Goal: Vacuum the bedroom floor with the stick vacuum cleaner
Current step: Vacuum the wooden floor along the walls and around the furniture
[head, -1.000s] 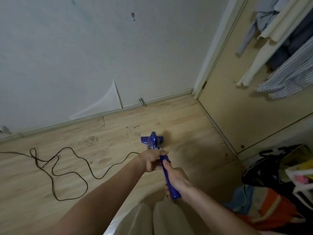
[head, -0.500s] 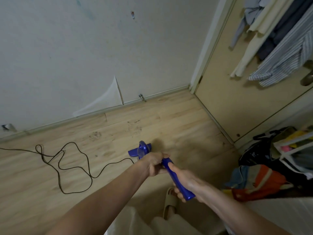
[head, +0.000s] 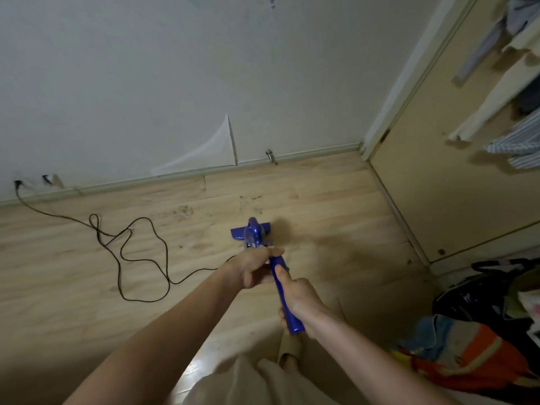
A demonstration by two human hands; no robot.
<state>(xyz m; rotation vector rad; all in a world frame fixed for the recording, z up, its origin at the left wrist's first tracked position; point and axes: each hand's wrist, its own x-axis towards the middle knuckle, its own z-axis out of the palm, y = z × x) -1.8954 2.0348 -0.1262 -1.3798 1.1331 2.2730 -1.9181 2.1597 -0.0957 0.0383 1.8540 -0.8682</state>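
At far left a plug (head: 17,184) sits in the wall, and its cord (head: 140,258) loops across the floor (head: 336,217) toward you. Your left hand (head: 254,267) curls round the vacuum (head: 274,270) high on the stick; its head (head: 250,231) rests on the floor. Your right hand (head: 298,299) grips the handle end, thumb along it. Clothes (head: 473,358) lie at right.

Pale wall (head: 146,68), light wood floor (head: 58,273), beige door (head: 438,185), hanging clothes (head: 514,141)
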